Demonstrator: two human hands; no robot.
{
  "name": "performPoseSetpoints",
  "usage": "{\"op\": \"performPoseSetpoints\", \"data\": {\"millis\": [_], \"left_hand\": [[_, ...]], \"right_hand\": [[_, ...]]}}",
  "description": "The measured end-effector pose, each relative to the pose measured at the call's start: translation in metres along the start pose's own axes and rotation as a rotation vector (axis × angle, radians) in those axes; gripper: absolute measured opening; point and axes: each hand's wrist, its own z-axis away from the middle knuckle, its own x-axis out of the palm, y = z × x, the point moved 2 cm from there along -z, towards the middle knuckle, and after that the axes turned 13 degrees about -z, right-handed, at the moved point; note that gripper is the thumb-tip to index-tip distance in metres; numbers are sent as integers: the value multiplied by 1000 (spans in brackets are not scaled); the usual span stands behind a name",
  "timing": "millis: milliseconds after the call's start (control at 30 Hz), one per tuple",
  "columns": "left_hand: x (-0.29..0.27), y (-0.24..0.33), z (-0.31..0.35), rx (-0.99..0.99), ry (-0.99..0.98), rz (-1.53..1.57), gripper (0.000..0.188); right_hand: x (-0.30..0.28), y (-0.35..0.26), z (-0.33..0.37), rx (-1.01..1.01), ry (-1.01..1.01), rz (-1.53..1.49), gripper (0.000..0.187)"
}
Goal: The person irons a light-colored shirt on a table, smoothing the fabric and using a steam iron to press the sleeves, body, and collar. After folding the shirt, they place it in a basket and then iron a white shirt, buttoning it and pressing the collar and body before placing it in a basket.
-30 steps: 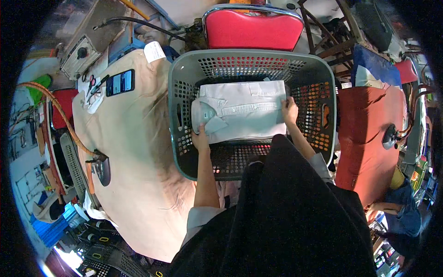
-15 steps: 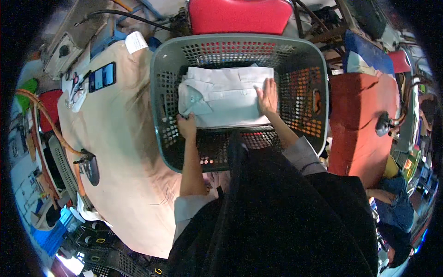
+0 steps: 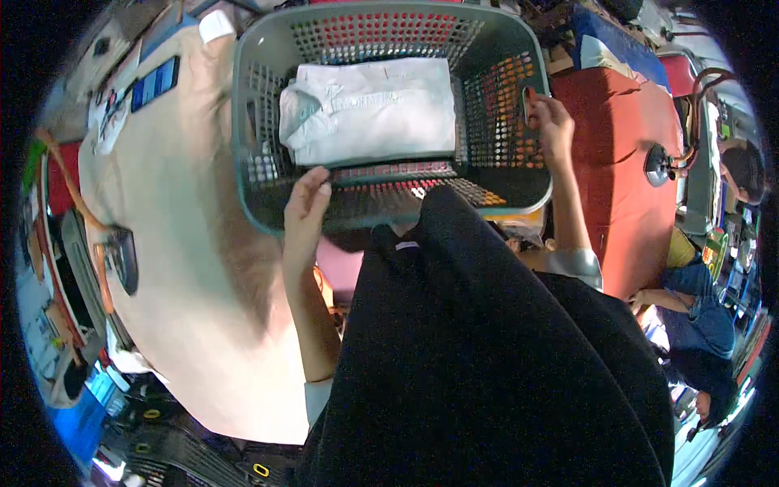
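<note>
we see the folded pale shirt lying flat inside the grey basket, its collar toward the basket's left wall. we judge it light, soft and limp (thin cotton, perhaps), unlikely to break but quick to crease or slide out of its folds; we would support it from below at both short ends, flat-handed, rather than pinch the collar.

the basket looks like stiff, perforated plastic, light for its bulk, rather smooth at the rim; its end walls offer the best hold, at the handle slots. our right hand is at the slot in the basket's right wall, fingers bent over the rim, though we cannot tell how firmly they grip. our left hand is at the basket's near left corner, fingers loosely curled around nothing.

left of the basket stands a beige-covered table with a phone; right of it, a rust-red padded table.
</note>
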Motion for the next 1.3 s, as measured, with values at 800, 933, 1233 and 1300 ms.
{"op": "performPoseSetpoints", "data": {"millis": [800, 933, 1233, 1300], "left_hand": [[7, -287, 323, -487, 104, -674, 46], [19, -323, 302, -514, 25, -827, 48], [71, -311, 219, -655, 100, -792, 39], [78, -346, 239, -537, 137, -785, 37]], "right_hand": [[-77, 292, 232, 746, -266, 100, 6], [-87, 365, 167, 548, -241, 411, 14], [-34, 441, 49, 492, -222, 398, 15], [-19, 445, 35, 479, -249, 382, 16]]}}
